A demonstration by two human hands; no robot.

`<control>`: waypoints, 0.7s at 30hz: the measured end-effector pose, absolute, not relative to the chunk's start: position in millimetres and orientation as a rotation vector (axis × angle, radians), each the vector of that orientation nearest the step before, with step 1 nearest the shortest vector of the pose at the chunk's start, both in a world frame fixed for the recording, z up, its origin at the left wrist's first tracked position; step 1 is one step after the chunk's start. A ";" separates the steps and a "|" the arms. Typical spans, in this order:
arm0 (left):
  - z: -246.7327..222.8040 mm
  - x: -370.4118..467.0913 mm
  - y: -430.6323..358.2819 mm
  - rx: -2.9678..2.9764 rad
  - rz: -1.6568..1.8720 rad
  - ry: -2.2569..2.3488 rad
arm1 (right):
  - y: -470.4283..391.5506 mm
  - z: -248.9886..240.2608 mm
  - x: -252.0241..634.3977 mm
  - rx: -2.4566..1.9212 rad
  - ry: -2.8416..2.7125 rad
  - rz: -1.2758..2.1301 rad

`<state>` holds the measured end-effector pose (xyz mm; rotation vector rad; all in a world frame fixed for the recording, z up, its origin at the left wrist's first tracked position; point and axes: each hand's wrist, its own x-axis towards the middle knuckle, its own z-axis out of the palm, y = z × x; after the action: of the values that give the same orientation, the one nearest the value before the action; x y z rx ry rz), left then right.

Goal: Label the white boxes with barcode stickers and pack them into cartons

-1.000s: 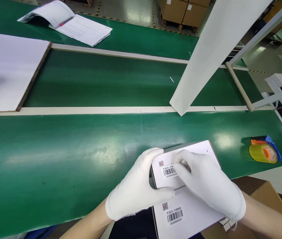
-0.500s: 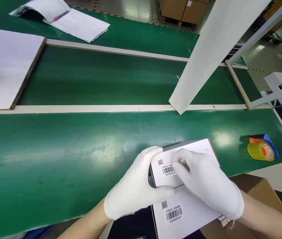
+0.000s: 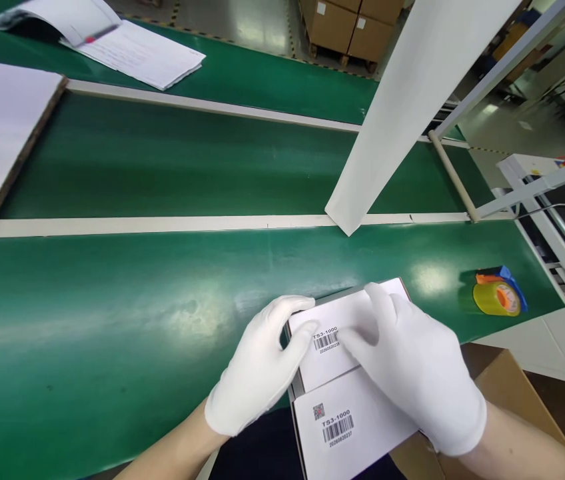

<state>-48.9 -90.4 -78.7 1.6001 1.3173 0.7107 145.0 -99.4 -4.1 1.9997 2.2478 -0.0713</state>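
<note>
Two white boxes carry printed barcode labels. The upper white box [image 3: 322, 367] lies at the front edge of the green bench, and the lower white box [image 3: 367, 407] sits against its near side. My gloved left hand [image 3: 262, 360] grips the upper box at its left corner, thumb on the top face over part of its "TS3-1000" label [image 3: 326, 340]. My gloved right hand [image 3: 407, 360] rests on the same top face. Its thumb touches the label's right side, and the index finger is spread away from the thumb. The lower box's label [image 3: 337, 427] shows fully.
A yellow tape roll with a blue-and-orange dispenser [image 3: 500, 293] sits on the bench [image 3: 112, 300] at right. A white post [image 3: 387, 127] slants across the middle. Papers [image 3: 137, 53] and a white board [image 3: 2, 133] lie at left. An open carton [image 3: 517, 400] stands below right.
My left thumb has moved up from the boxes' seam onto the upper label. My right fingers have opened from a pinch, with the thumb now on the label. The view has shifted slightly.
</note>
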 end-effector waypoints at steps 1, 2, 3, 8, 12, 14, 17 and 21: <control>-78.6 -48.4 -88.7 1.603 0.728 1.321 | -103.3 -4.3 146.4 1.922 2.357 -0.071; -78.6 -48.0 -87.4 1.605 0.744 1.324 | -107.3 -5.4 147.8 1.789 2.493 -0.135; -78.8 -47.7 -86.3 1.605 0.757 1.331 | -111.3 -7.3 149.2 1.623 2.616 -0.239; -82.5 -45.6 -85.4 1.617 0.787 1.372 | -127.9 -20.5 152.3 1.650 2.572 -0.380; -82.6 -40.5 -83.5 1.645 0.760 1.414 | -130.2 -21.7 152.0 1.554 2.657 -0.484; -80.0 -39.7 -81.4 1.666 0.720 1.423 | -127.2 -21.0 166.6 1.632 2.642 -0.432; -77.2 -48.8 -84.1 1.704 0.630 1.447 | -127.8 -22.0 215.3 2.150 2.434 -0.261; -89.3 -77.2 -113.6 1.490 0.441 1.578 | -150.1 -26.3 281.8 2.439 2.132 -1.188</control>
<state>-77.2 -113.6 -89.3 1.4896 1.5785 0.4411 281.8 -150.1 -26.3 2.4388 2.1317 -1.1876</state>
